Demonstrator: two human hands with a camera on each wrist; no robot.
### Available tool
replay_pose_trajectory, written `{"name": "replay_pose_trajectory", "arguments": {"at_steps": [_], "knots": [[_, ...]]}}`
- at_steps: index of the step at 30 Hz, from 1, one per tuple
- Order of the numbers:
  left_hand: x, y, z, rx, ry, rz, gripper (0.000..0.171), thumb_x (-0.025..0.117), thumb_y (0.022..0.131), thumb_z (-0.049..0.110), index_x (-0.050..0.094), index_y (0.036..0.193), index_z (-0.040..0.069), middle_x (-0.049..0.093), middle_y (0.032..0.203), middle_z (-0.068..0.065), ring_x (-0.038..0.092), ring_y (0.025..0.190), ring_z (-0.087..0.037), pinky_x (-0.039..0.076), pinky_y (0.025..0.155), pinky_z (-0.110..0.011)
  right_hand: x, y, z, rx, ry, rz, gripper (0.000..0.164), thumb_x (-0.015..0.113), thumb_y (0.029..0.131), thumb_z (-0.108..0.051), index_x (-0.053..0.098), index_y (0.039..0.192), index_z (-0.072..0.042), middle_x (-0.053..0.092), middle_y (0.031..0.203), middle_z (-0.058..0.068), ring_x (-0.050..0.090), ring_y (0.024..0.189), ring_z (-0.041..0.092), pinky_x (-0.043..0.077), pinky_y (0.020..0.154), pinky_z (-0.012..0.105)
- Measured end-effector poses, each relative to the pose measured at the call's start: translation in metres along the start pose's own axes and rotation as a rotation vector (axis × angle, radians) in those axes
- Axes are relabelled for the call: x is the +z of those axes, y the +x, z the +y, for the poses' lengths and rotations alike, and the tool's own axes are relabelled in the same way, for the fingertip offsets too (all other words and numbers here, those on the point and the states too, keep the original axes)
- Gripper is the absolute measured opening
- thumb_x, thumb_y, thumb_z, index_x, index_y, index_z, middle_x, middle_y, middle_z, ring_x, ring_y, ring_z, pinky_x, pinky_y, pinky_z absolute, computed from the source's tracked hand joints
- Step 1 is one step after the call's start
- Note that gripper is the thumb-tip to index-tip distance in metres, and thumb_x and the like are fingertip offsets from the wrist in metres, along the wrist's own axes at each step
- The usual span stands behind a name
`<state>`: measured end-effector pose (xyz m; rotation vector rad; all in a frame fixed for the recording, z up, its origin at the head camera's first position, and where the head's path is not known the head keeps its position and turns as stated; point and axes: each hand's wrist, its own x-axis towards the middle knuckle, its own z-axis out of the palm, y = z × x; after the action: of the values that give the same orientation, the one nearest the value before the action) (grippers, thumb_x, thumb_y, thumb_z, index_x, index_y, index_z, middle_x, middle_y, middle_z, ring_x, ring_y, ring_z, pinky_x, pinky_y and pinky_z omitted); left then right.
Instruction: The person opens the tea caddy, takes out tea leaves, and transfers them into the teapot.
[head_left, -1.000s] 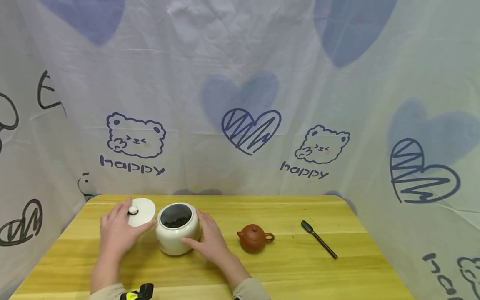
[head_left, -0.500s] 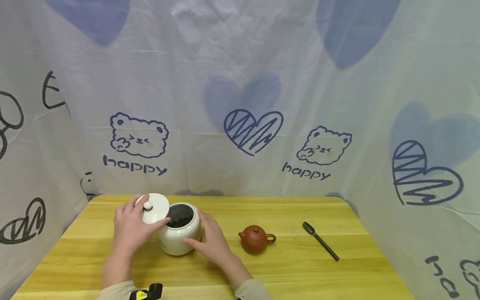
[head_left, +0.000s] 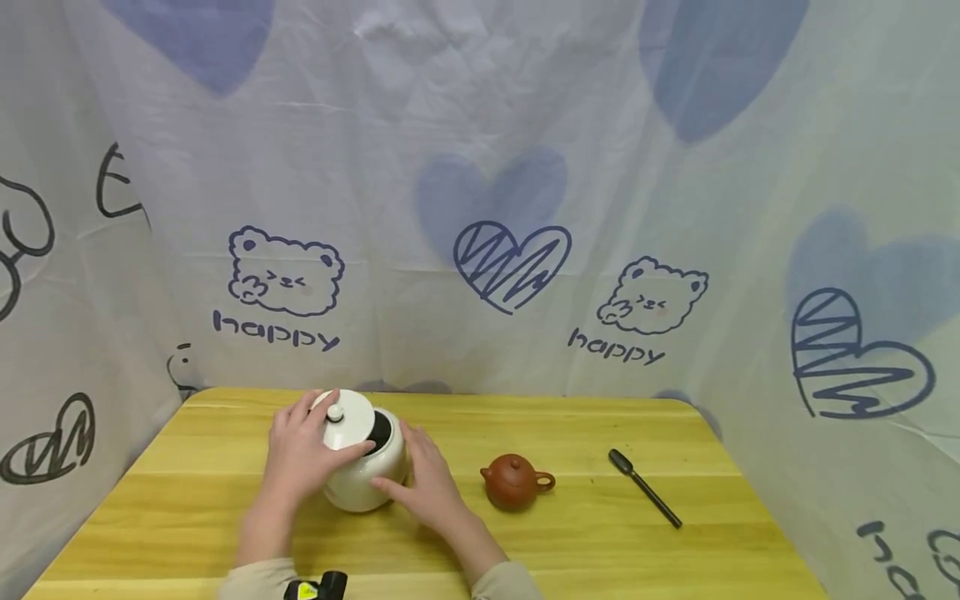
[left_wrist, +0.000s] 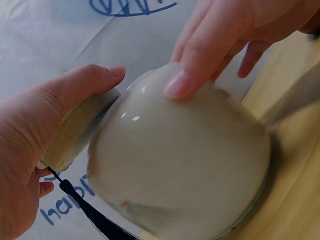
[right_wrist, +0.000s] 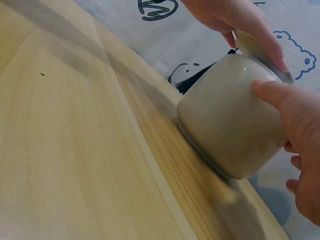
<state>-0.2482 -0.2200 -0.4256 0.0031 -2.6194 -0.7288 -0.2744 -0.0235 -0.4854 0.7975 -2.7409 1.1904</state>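
A round white ceramic jar (head_left: 360,488) stands upright on the wooden table, its mouth partly covered. My left hand (head_left: 300,450) holds the white lid (head_left: 352,425) by its edge, thumb on one side and fingers on the other. The lid sits tilted over the left part of the opening; whether it touches the rim I cannot tell. A dark tassel (left_wrist: 95,215) hangs from the lid in the left wrist view. My right hand (head_left: 431,487) grips the jar's right side, thumb in front and fingers behind. Dark contents seen earlier are mostly hidden now.
A small reddish-brown clay teapot (head_left: 513,483) stands right of the jar, its handle pointing right. Farther right lies a black scoop (head_left: 645,487) with a long handle. A printed cloth (head_left: 480,350) hangs behind the table (head_left: 585,550).
My left hand has carried the lid rightward from beside the jar to over its mouth, covering much of the opening. My right hand keeps its grip on the jar. The view shifts slightly.
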Motion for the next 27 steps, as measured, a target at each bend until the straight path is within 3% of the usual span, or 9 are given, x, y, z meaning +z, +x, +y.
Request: {"name": "replay_pose_trajectory", "arguments": {"at_steps": [10,27], "knots": [[0.022,0.001,0.011,0.057,-0.008,-0.008,0.091,0.081,0.067,0.056,0.051,0.139,0.008,0.046,0.143,-0.019,0.04,0.12,-0.04,0.033,0.1,-0.056,0.002,0.0,0.002,-0.006,-0.018,0.003,0.089,0.065,0.087,-0.054,0.025,0.155,-0.013,0.034,0.159,0.006,0.028,0.148,0.034,0.031,0.115,0.06],[0.027,0.003,0.012,0.017,0.007,-0.031,0.091,0.078,0.069,0.06,0.052,0.139,0.007,0.047,0.143,-0.018,0.042,0.119,-0.039,0.035,0.1,-0.057,0.001,0.0,0.0,-0.007,-0.013,0.007,0.088,0.065,0.087,-0.054,0.025,0.155,-0.015,0.035,0.158,0.004,0.029,0.148,0.032,0.032,0.115,0.059]]}}
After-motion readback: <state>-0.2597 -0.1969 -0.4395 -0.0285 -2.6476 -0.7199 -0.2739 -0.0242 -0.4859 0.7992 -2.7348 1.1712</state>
